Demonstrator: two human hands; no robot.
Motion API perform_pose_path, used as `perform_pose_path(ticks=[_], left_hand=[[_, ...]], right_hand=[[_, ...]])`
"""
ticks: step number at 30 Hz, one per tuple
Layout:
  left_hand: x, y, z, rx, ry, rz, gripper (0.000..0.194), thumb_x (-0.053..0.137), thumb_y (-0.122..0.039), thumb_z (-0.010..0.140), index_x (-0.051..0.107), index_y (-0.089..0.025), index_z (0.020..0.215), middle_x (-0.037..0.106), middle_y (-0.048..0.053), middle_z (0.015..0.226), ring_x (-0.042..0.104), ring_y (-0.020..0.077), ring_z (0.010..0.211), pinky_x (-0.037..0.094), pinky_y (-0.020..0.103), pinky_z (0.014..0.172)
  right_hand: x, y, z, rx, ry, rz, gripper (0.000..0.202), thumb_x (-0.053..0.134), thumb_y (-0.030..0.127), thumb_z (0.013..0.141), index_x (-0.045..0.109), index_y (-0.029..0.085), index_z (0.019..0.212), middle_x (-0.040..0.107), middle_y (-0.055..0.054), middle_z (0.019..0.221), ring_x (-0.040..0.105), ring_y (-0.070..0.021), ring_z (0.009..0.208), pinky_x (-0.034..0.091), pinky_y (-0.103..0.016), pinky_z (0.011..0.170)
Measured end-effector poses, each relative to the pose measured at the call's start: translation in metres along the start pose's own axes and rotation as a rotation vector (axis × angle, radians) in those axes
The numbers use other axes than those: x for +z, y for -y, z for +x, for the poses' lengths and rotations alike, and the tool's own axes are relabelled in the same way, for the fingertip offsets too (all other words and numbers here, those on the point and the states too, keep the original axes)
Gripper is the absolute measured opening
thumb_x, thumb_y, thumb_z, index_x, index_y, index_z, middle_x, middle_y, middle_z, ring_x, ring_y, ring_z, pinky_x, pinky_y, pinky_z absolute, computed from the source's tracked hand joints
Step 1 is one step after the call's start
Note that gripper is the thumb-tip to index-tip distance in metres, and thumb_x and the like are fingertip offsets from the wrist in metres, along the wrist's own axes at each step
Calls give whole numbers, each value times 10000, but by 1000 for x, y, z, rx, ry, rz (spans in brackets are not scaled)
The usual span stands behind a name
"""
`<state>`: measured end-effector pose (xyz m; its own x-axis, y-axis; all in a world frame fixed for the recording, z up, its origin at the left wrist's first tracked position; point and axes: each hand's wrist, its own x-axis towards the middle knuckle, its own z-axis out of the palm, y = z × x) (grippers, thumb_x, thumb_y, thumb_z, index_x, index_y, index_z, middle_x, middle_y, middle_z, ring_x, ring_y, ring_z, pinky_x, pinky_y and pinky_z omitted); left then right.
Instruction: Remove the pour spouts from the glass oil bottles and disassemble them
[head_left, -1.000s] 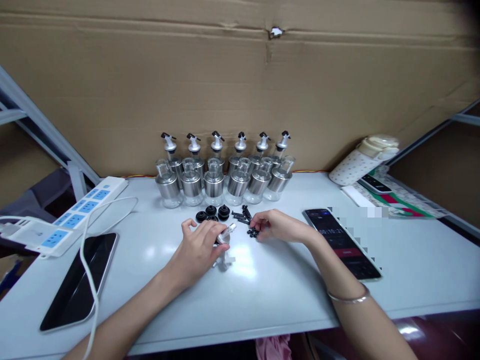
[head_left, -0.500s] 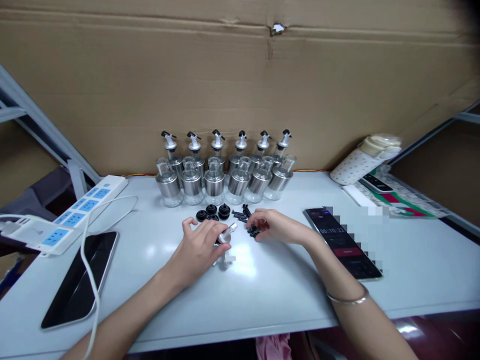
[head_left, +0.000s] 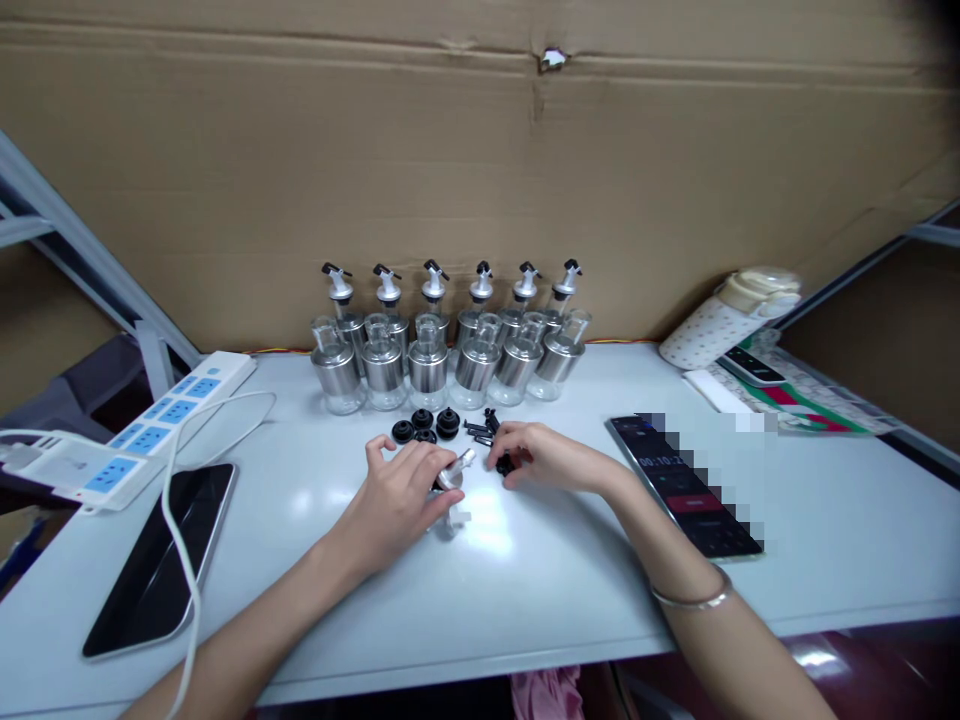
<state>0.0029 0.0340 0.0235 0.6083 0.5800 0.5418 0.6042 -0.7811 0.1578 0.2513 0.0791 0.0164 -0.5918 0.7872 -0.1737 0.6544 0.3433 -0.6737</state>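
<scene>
One silver spout (head_left: 463,461) is clasped in the grip of the left hand (head_left: 405,490), low over the counter (head_left: 525,590), just in front of black stoppers (head_left: 448,424). The right hand (head_left: 538,456) curls over small black pieces (head_left: 504,464) near black pegs (head_left: 477,429); whether its grip has caught one, I cannot tell. Behind, two rows of bottles (head_left: 428,372) stand upright, the back row topped with similar spouts (head_left: 434,286).

A small workshop bench (head_left: 525,590), judging by the cardboard wall (head_left: 300,180), lined-up bottles (head_left: 428,370) and loose black parts (head_left: 448,424)
</scene>
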Motion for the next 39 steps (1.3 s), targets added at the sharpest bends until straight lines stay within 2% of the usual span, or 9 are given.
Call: perform_pose_path(ticks=[5, 12, 17, 20, 23, 32, 35, 39], left_hand=[[0, 0, 1, -1, -8, -3, 127, 382, -258, 971, 452, -171, 1031, 676, 15, 883, 619, 145, 756, 225, 329, 811], [-1, 0, 0, -9, 2, -13, 122, 387, -255, 969, 457, -173, 1027, 678, 11, 893, 623, 142, 766, 226, 330, 817], [0, 2, -2, -29, 17, -17, 117, 423, -251, 950, 476, -181, 1026, 677, 12, 908, 624, 146, 780, 231, 334, 820], [1, 2, -2, -26, 1, -17, 126, 409, -258, 959, 478, -176, 1026, 677, 14, 901, 624, 149, 776, 228, 337, 817], [0, 2, -1, -12, -15, -18, 133, 398, -262, 966, 475, -170, 1023, 677, 15, 896, 624, 151, 773, 224, 336, 812], [-3, -1, 1, -7, -13, -25, 179, 340, -286, 986, 465, -164, 1025, 674, 24, 888, 618, 154, 758, 217, 336, 813], [-3, -1, 1, -4, -18, -29, 181, 347, -285, 985, 472, -158, 1019, 674, 23, 886, 619, 153, 763, 217, 334, 813], [-2, -1, 1, -10, -11, -23, 203, 339, -303, 988, 475, -157, 1026, 675, 26, 901, 617, 155, 775, 215, 339, 819]], right_hand=[[-2, 3, 0, 35, 3, 35, 138, 659, 113, 726, 715, 177, 834, 584, -31, 881, 534, -110, 681, 468, -274, 696], [-7, 3, -2, 56, 28, 12, 144, 684, 107, 690, 717, 181, 810, 590, -22, 839, 535, -118, 686, 462, -266, 685], [-12, 3, -7, 62, 73, 43, 234, 761, 237, 643, 720, 183, 867, 600, -31, 876, 538, -120, 671, 468, -264, 669], [-14, 6, -9, 60, 21, 27, 313, 750, 326, 664, 708, 183, 939, 606, -50, 924, 551, -144, 722, 469, -281, 698], [-15, 10, -9, 75, -58, -20, 295, 675, 357, 744, 694, 189, 986, 609, -69, 975, 567, -169, 793, 462, -300, 735], [-12, 11, -5, 123, -87, -131, 301, 607, 351, 807, 694, 163, 1026, 610, -78, 892, 572, -173, 748, 467, -318, 715], [-10, 9, -4, 50, -145, -140, 320, 592, 374, 824, 693, 166, 1045, 587, -108, 1028, 582, -207, 877, 464, -355, 823], [-2, 11, 0, -55, -188, -172, 313, 588, 357, 834, 688, 177, 1070, 565, -122, 1181, 508, -269, 1105, 393, -419, 981]])
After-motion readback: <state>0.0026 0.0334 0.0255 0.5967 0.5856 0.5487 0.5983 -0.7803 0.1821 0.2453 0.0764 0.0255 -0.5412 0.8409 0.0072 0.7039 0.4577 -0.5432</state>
